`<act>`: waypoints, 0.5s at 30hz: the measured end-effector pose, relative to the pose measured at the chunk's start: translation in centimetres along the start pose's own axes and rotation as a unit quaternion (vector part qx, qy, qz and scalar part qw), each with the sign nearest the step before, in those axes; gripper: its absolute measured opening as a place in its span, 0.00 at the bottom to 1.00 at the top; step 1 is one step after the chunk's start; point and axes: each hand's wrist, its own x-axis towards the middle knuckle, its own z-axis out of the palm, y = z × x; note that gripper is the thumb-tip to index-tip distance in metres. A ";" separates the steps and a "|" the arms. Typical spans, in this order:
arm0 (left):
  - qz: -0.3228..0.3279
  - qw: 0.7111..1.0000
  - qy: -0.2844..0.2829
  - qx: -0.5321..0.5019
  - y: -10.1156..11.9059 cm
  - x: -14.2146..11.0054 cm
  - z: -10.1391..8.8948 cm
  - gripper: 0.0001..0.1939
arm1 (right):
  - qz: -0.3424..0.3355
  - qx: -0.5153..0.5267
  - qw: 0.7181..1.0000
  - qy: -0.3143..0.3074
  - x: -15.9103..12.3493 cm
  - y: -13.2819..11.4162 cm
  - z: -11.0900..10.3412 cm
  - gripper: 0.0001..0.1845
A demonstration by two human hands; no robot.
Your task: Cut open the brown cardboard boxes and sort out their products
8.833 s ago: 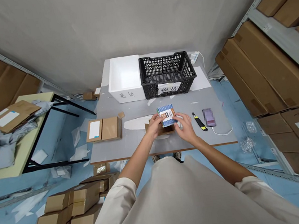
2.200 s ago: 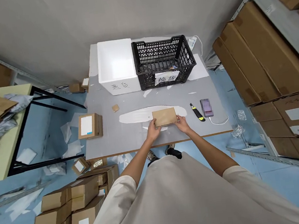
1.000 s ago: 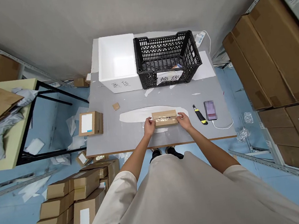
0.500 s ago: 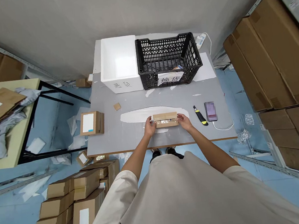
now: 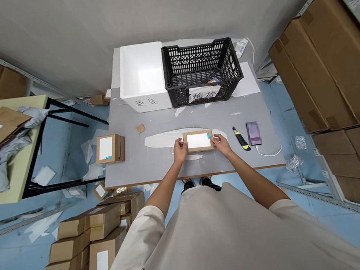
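A small cardboard box point(image 5: 199, 149) with a white label point(image 5: 197, 140) on its upward face is held between my two hands near the front of the grey table. My left hand point(image 5: 179, 150) grips its left end, fingers closed at the edge. At the opposite end, my right hand point(image 5: 221, 144) has its thumb and fingers on the right edge. Right of that hand lies a black and yellow utility knife point(image 5: 242, 139). Beside the knife is a phone point(image 5: 254, 134) on a white cable.
Behind stand a white foam bin point(image 5: 146, 102) and a black plastic crate point(image 5: 205, 84). Labelled boxes point(image 5: 109, 148) sit at the table's left edge. A small brown cardboard piece point(image 5: 140, 128) lies nearby. Stacked cartons point(image 5: 71, 249) fill the floor at left; large cartons point(image 5: 318, 61) line the right shelf.
The box has been turned over between my hands: its taped seam faced up before, and now the white label does. My hands keep to its two ends.
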 end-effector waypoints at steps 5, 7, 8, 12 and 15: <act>-0.014 1.000 -0.015 0.012 -3.3 -0.4 0.2 0.21 | 0.024 -0.055 0.998 -0.007 -0.5 1.9 0.3 0.26; -0.022 1.000 -0.015 0.002 -4.3 -0.5 0.1 0.21 | 0.030 -0.062 0.997 -0.020 -0.8 2.5 0.0 0.23; -0.025 1.000 -0.012 -0.005 -4.6 -0.5 0.1 0.21 | 0.030 -0.064 0.997 -0.021 -1.0 2.7 -0.1 0.22; -0.015 1.000 -0.007 -0.013 -5.3 0.0 0.1 0.23 | 0.010 -0.057 0.998 -0.009 -0.9 3.0 -0.4 0.21; -0.005 1.000 -0.008 0.003 -5.5 0.3 0.2 0.24 | 0.007 -0.022 1.000 -0.015 -0.6 2.7 -0.1 0.21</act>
